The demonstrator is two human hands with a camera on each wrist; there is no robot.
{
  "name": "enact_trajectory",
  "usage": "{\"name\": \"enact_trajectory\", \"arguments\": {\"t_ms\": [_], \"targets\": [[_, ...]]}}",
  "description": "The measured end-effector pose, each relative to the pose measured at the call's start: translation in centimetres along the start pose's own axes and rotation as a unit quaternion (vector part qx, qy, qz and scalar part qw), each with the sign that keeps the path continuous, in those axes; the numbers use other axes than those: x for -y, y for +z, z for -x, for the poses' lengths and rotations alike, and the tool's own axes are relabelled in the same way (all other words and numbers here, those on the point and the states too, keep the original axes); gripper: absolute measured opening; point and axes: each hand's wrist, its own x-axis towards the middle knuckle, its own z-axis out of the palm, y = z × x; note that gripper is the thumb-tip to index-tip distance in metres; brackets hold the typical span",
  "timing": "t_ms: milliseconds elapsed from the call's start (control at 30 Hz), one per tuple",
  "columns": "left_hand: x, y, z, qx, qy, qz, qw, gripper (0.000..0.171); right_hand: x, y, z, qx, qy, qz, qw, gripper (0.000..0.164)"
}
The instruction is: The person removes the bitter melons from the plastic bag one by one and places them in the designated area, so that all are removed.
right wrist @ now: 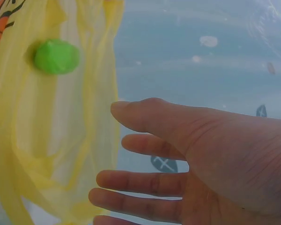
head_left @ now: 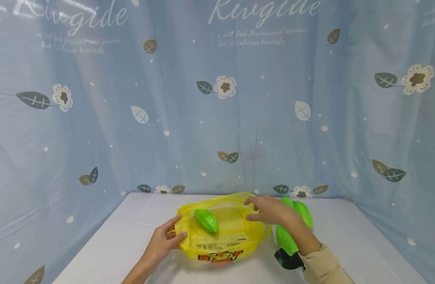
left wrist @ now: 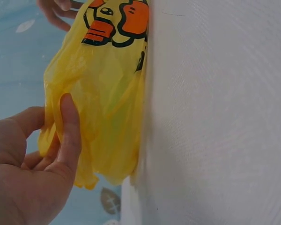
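Observation:
A translucent yellow plastic bag [head_left: 221,240] with an orange cartoon print stands on the table, its mouth spread wide. Inside it, towards the left, is a glossy bright green, ridged, vegetable-like piece [head_left: 206,220]. My left hand [head_left: 165,238] holds the bag's left edge, with thumb and fingers on either side of the plastic [left wrist: 98,108]. At the bag's right rim is my right hand [head_left: 270,209], its fingers extended and nothing in its grasp. In the right wrist view, that hand [right wrist: 178,159] has its fingers spread beside the bag.
More bright green vegetable-like pieces [head_left: 303,213] lie on the white table [head_left: 359,240] to the right, partly hidden by my right forearm. A black device [head_left: 288,259] shows by the right wrist. A blue patterned curtain [head_left: 252,130] encloses the back and sides.

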Motion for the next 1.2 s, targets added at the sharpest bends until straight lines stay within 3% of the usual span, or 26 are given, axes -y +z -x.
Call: {"name": "enact_trajectory", "arguments": {"t_ms": [500,1200], "targets": [[-0.5,-0.1,-0.4,0.011,0.013,0.013,0.9998,0.071,1.5,1.0,-1.7,0.008,-0.012,0.001,1.0,0.04],[0.3,-0.3,-0.1,0.039,0.018,0.043,0.9982,0.075,3.5,3.4,-4.6,0.032,-0.03,0.004,0.999,0.047]]}}
